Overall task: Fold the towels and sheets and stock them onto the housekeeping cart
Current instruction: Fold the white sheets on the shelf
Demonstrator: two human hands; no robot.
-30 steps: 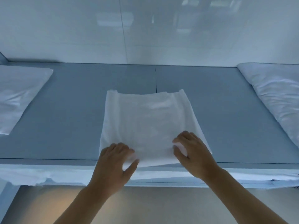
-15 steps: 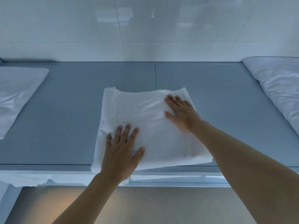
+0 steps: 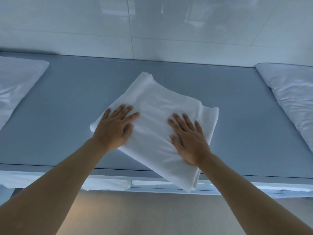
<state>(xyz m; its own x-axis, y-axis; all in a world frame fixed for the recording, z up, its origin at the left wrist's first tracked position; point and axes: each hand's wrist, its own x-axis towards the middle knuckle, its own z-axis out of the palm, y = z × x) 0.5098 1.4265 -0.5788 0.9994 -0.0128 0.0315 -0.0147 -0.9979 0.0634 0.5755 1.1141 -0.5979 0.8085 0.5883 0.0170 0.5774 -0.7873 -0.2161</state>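
Soft white cloth sheet (image 3: 162, 119) on matt grey tabletop (image 3: 67, 116); glossy tiled wall (image 3: 152, 28)

A grey-blue work surface (image 3: 67, 116) spans the view, with a thin seam (image 3: 164, 75) running from its middle toward 12 o'clock. Behind it rises a glossy wall of large pale tiles (image 3: 84, 22) carrying soft reflections. At 6 o'clock lies a smooth floor (image 3: 135, 214), warmly lit.
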